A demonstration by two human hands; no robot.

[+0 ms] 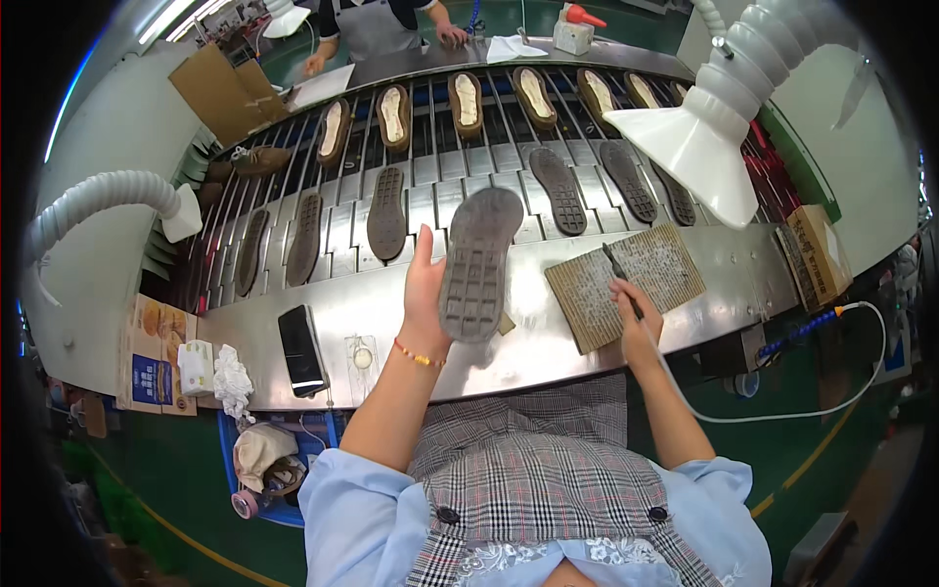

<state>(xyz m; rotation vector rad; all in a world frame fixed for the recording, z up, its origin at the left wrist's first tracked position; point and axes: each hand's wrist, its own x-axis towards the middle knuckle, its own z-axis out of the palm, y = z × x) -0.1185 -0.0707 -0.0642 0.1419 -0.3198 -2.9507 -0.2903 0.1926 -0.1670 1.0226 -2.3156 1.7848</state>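
A dark grey shoe sole (pixel 477 269) with a grid of square hollows is held up over the near ledge. My left hand (pixel 426 293) grips it from its left side, thumb pointing up and the other fingers behind the sole. My right hand (pixel 638 321) is closed like a pen grip on a slim dark brush (pixel 619 269) joined to a white hose (pixel 782 418). The brush tip is over a rough, glue-crusted mat (pixel 577 301) on the metal ledge, apart from the sole. Whether the tip touches the mat I cannot tell.
Soles (pixel 387 213) lie along the slatted conveyor (pixel 342 225), with shoe uppers (pixel 468 106) on rods behind. White exhaust hoods (pixel 685 161) hang on both sides. A phone (pixel 302 350) lies on the ledge, left. A co-worker (pixel 377 29) stands across. A blue bin (pixel 235 460) stands lower left.
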